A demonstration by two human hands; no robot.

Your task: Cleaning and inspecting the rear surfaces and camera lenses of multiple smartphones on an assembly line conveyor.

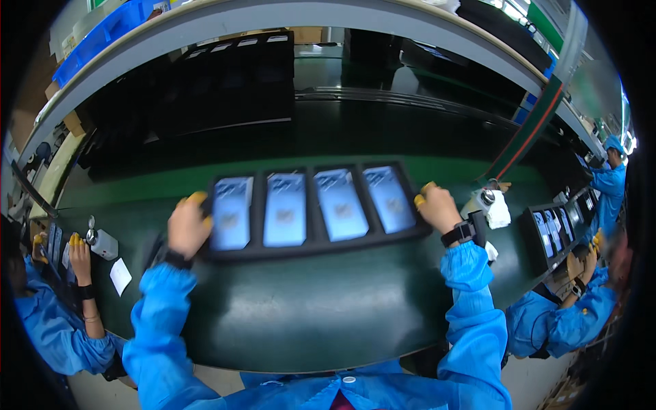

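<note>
Now both hands, left hand (188, 227) and right hand (437, 207), grip the black tray's (311, 247) ends.

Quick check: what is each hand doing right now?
Left hand: closed on the left end of the black four-slot tray of glossy rectangular panels.
Right hand: closed on the tray's right end.

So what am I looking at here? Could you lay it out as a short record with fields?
Setting: dark green belt at a workbench
Left hand: grips the left end of a black tray
Right hand: grips the tray's right end
Tray contents: four flat panels side by side, film-covered
Fingers: yellow fingertip covers
Clothing: blue sleeves, black wrist strap
Nearby: other people in blue on both sides
</note>
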